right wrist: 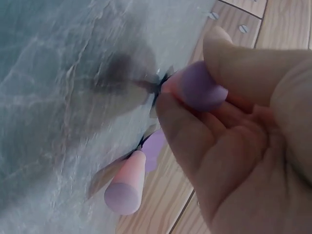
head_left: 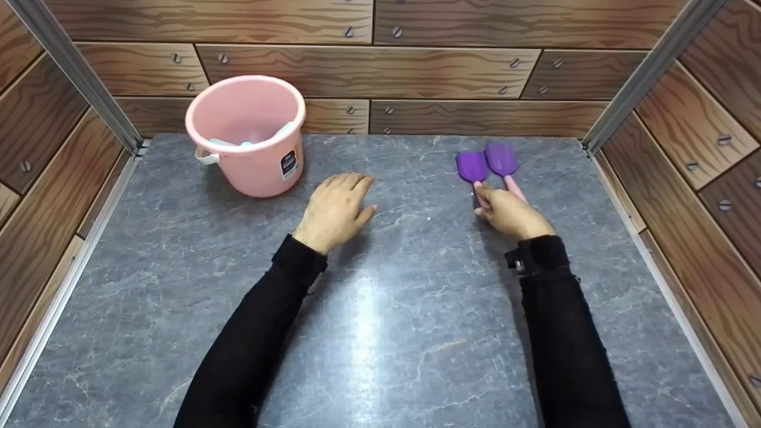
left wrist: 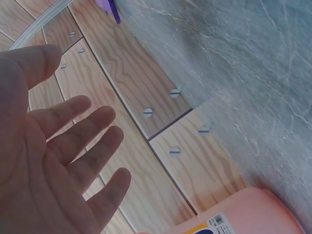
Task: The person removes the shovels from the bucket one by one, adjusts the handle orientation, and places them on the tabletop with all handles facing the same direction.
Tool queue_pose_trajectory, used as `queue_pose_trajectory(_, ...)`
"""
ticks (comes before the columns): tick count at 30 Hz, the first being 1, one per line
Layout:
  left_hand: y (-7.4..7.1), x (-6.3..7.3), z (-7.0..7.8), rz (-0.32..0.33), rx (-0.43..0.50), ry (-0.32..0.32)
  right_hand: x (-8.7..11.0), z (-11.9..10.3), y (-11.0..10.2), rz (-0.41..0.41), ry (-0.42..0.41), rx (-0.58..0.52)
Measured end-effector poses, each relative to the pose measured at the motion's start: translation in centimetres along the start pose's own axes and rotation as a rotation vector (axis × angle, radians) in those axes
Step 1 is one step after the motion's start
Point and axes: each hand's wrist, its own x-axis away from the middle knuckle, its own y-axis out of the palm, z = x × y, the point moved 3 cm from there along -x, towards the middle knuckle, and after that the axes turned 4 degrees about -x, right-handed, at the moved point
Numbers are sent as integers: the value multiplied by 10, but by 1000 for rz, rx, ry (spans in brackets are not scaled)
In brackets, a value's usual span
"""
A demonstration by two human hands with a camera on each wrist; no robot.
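Two purple toy shovels with pink handles are at the back right of the grey tabletop. My right hand [head_left: 510, 211] holds the left shovel [head_left: 471, 166] by its handle, the thumb and fingers round it in the right wrist view. Beside it lies the other shovel [head_left: 502, 159], its handle [right wrist: 127, 187] on the table. My left hand [head_left: 336, 208], fingers spread and slightly bent, holds nothing. It is just right of a pink bucket [head_left: 258, 172], which stands at the back left with pale blue-green items partly visible inside.
Wood-patterned panels [head_left: 368, 71] wall the table at the back and both sides. Grey metal rails [head_left: 648, 71] run up the corners. The bucket's white handle end [head_left: 208, 157] shows at its left.
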Motion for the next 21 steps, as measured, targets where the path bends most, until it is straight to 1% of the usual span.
queue_pose_trajectory(1,0,0,0,0,2,0,-1,1,0,3,9,1)
queue_pose_trajectory(2,0,0,0,-1,5,-1,-1,-2,0,4,31,7)
queue_pose_trajectory(4,0,0,1,-1,11,-1,5,-24,-7,3,57,17)
queue_pose_trajectory(5,-1,1,1,-3,11,-1,10,-40,-13,5,67,19)
queue_pose_trajectory(8,-1,1,2,-7,12,-1,15,-58,-18,29,87,31)
queue_pose_trajectory(10,0,1,1,-8,8,0,14,-58,-18,40,83,39)
queue_pose_trajectory(13,1,0,1,-11,6,0,13,-53,-16,11,82,42)
queue_pose_trajectory(17,0,0,1,-13,5,-1,13,-49,-14,-4,45,42)
queue_pose_trajectory(18,0,0,1,-14,4,-2,12,-47,-14,15,29,52)
queue_pose_trajectory(21,0,0,0,-19,2,-4,12,-44,-14,49,22,59)
